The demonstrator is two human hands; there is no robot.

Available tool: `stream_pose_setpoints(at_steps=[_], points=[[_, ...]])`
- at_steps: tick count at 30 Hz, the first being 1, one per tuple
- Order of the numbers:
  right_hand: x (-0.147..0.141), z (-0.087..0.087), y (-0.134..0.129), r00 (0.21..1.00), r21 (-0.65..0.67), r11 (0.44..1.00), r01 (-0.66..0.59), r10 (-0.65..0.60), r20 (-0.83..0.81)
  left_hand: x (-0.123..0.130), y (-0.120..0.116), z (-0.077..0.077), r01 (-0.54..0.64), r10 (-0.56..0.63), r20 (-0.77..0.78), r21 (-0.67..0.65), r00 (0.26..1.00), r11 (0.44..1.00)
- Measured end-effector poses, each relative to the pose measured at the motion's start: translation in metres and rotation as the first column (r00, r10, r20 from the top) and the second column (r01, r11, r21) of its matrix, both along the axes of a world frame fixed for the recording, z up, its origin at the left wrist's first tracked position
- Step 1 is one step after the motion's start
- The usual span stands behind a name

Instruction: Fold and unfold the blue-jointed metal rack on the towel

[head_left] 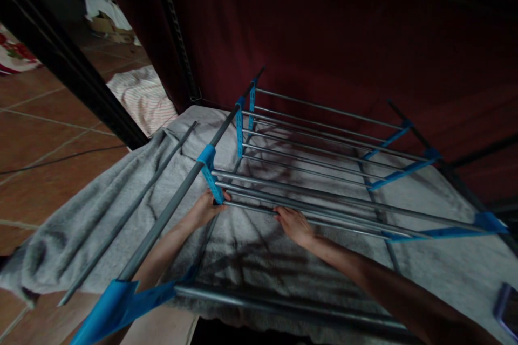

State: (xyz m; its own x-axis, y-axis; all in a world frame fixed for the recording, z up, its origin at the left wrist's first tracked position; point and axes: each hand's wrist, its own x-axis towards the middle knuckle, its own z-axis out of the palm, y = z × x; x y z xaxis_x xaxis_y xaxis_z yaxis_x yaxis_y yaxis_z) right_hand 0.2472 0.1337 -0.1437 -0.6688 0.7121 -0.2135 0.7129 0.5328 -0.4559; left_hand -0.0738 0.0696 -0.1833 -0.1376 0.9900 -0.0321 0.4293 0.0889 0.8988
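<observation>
A rack of thin metal rods joined by blue plastic brackets lies across a grey blanket. My left hand is closed around the lower end of a blue bracket, where the rods meet it. To its right, my right hand pinches the lowest metal rod of that section, its fingertips on the rod and its palm downward. Above both hands, a thicker grey tube runs through the tops of the brackets. Part of my left forearm is hidden behind this tube.
A loose grey pole lies on the blanket at left. Another blue bracket and a thick rod are close to me. A dark red curtain hangs behind, a black post slants at left, and a phone-like object lies at right.
</observation>
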Motion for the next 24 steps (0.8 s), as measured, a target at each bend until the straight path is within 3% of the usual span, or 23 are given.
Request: stream_pose_setpoints(at_steps=[7, 17, 21, 24], points=[[0.002, -0.001, 0.0, 1.0, 0.017, 1.0, -0.021, 0.021, 0.006, 0.0, -0.005, 0.014, 0.042, -0.039, 0.038, -0.066, 0.999, 0.997], [0.004, -0.007, -0.001, 0.997, 0.094, 0.993, -0.074, 0.073, 0.014, 0.001, -0.002, 0.013, -0.012, 0.012, 0.018, 0.01, 1.0, 1.0], [0.03, 0.006, -0.009, 0.973, 0.216, 0.949, -0.23, 0.228, 0.031, -0.002, 0.0, 0.012, 0.014, -0.013, -0.022, 0.014, 1.0, 1.0], [0.07, 0.02, -0.016, 0.936, 0.222, 0.91, -0.35, 0.345, 0.063, -0.011, 0.005, -0.001, 0.002, 0.002, -0.089, 0.044, 0.996, 0.999]])
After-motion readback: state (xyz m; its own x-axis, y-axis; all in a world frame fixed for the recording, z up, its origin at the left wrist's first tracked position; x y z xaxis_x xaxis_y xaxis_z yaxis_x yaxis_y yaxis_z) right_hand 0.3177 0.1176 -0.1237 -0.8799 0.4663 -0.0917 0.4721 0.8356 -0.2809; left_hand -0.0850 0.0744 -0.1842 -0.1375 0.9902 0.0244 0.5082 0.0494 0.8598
